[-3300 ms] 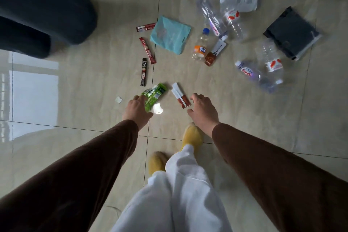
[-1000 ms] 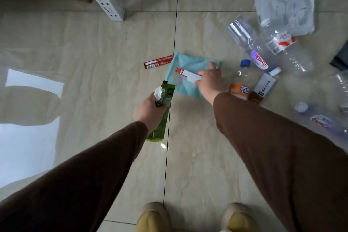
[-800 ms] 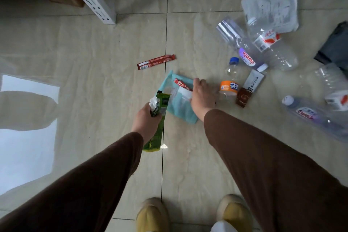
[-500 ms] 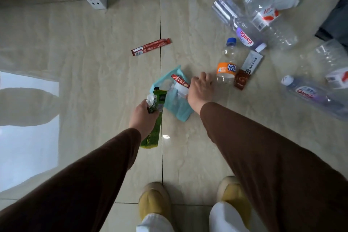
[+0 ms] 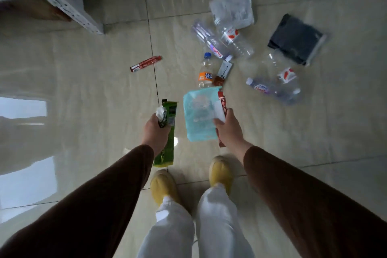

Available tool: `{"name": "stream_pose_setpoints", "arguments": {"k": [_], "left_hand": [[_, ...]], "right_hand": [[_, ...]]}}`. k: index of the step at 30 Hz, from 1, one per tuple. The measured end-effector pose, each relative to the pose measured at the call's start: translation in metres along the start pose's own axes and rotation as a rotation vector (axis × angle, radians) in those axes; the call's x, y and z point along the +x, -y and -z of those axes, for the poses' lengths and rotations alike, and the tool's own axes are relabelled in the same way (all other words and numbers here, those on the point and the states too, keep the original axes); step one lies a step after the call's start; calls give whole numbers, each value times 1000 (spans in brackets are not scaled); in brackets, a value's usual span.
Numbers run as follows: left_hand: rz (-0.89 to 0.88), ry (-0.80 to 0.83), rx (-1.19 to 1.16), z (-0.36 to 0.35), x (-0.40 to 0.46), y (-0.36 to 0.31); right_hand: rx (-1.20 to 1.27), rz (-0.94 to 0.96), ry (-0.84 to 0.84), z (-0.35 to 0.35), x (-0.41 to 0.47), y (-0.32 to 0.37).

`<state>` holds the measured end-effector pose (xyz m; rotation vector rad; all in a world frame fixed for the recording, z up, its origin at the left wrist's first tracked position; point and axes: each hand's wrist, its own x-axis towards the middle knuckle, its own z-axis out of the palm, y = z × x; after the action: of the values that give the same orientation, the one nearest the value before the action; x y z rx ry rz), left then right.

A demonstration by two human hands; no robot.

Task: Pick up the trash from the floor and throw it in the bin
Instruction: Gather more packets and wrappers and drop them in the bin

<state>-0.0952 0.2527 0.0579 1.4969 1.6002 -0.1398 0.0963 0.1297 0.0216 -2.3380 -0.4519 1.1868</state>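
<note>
My left hand is shut on a green snack wrapper and a crumpled white scrap, held above the floor. My right hand grips a light blue plastic bag together with a red and white sachet. On the tiles lie a red sachet, an orange-label bottle, a small white and brown packet, several clear plastic bottles, a clear plastic bag and a black bag. No bin is in view.
A white perforated shelf leg and a wooden board stand at the upper left. My yellow slippers are on the glossy beige tile floor, just below the hands. A bright window reflection lies at the left.
My right hand has lifted the blue bag with the sachet off the floor and drawn it back toward me. The view has risen and pulled back; my left hand keeps the green wrapper.
</note>
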Motion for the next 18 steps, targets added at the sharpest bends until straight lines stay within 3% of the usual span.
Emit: {"name": "stream_pose_setpoints", "arguments": {"k": [9, 18], "left_hand": [[-97, 99, 96, 3, -103, -152], [-86, 81, 99, -93, -150, -293]], "right_hand": [[176, -49, -239, 199, -89, 4], [261, -104, -271, 361, -77, -45]]}}
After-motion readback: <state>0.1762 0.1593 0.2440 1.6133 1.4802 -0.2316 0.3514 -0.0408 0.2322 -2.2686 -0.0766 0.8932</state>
